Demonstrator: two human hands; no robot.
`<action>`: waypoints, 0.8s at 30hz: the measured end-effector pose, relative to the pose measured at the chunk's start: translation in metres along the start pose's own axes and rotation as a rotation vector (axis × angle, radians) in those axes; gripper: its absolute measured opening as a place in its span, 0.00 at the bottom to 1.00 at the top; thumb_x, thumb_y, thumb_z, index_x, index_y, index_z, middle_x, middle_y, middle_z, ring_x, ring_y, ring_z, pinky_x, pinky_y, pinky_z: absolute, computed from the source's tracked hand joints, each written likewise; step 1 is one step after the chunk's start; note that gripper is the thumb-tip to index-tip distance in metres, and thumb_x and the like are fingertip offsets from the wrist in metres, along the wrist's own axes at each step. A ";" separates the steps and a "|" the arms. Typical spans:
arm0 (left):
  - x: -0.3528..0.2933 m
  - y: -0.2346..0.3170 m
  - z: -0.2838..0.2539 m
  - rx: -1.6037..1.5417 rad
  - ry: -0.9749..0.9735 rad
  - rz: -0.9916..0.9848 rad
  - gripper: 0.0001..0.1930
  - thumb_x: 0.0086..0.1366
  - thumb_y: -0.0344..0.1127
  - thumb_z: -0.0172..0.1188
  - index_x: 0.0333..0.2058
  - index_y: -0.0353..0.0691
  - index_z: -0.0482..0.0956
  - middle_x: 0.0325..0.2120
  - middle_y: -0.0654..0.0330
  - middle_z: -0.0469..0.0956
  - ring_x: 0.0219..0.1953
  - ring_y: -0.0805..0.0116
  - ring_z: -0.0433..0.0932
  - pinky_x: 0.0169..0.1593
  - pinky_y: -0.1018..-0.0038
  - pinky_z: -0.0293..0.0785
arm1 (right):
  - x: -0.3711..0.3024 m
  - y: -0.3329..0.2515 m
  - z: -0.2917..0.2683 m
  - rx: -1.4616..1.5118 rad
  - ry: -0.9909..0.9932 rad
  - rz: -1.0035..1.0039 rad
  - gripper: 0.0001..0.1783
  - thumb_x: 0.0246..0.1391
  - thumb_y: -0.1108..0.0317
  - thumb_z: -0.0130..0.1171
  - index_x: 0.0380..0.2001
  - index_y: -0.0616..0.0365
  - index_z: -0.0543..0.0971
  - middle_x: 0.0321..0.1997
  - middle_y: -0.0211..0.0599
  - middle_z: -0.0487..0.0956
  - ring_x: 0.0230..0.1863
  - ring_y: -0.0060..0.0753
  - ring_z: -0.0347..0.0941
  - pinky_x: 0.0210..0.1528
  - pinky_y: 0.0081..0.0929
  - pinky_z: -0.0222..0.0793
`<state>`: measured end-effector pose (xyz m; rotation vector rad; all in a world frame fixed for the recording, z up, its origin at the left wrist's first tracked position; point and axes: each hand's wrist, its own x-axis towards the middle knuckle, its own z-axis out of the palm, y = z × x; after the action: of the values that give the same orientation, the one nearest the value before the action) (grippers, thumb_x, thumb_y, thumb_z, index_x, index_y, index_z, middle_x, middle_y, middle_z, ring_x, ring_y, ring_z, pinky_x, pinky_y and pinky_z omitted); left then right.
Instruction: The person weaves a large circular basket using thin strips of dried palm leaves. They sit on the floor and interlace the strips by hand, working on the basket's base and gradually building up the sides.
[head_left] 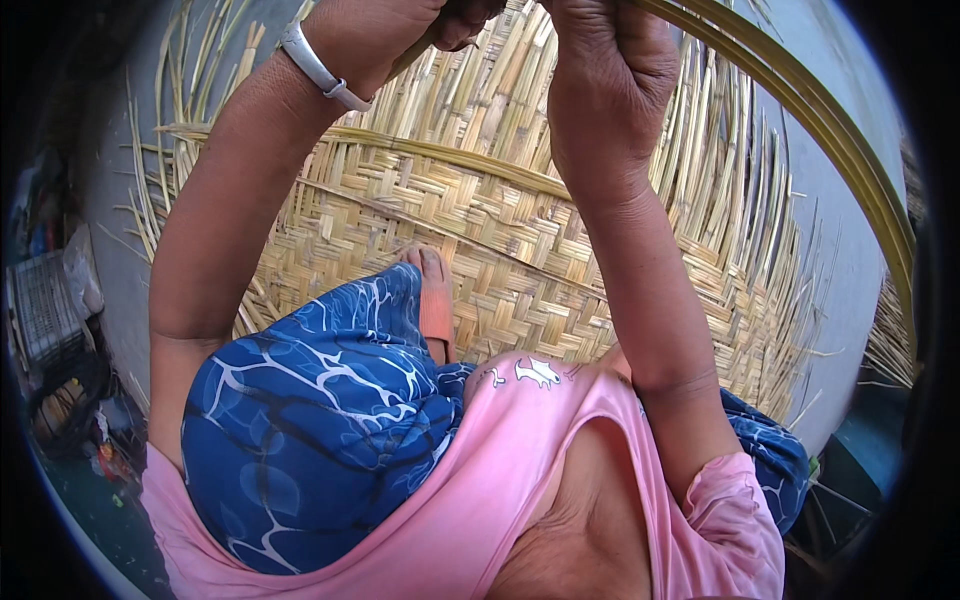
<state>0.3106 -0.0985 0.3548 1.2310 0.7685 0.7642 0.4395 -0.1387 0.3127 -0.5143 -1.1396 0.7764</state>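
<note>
My left hand (385, 38), with a pale band (315, 68) on its wrist, is raised at the top edge. Its fingers are curled and partly cut off; a bit of olive strip shows beneath the palm. To its right, my right hand (612, 75) is closed on long olive-yellow plant strips (822, 112), which arc away toward the right. Below both hands lies a woven mat (480, 235) of flat, straw-coloured strips, with loose strip ends fanning out at its far and side edges. A longer strip (440, 152) lies across the weave.
My bare foot (432, 300) rests on the mat, beside my blue patterned cloth (310, 420). Grey floor (840, 290) borders the mat. A wire rack (45, 305) and clutter stand at the far left; more loose stalks (890, 335) lie at the right.
</note>
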 end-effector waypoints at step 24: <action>0.045 -0.013 -0.104 0.630 0.593 0.386 0.07 0.63 0.33 0.49 0.30 0.39 0.74 0.19 0.68 0.70 0.21 0.82 0.68 0.25 0.81 0.65 | -0.001 -0.031 -0.011 0.439 -0.022 0.267 0.17 0.64 0.63 0.41 0.46 0.66 0.70 0.42 0.50 0.77 0.47 0.39 0.75 0.56 0.34 0.67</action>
<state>0.2477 -0.0092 0.3211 1.7746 1.3437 1.2940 0.4580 -0.1589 0.3305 -0.2898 -0.8920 1.2304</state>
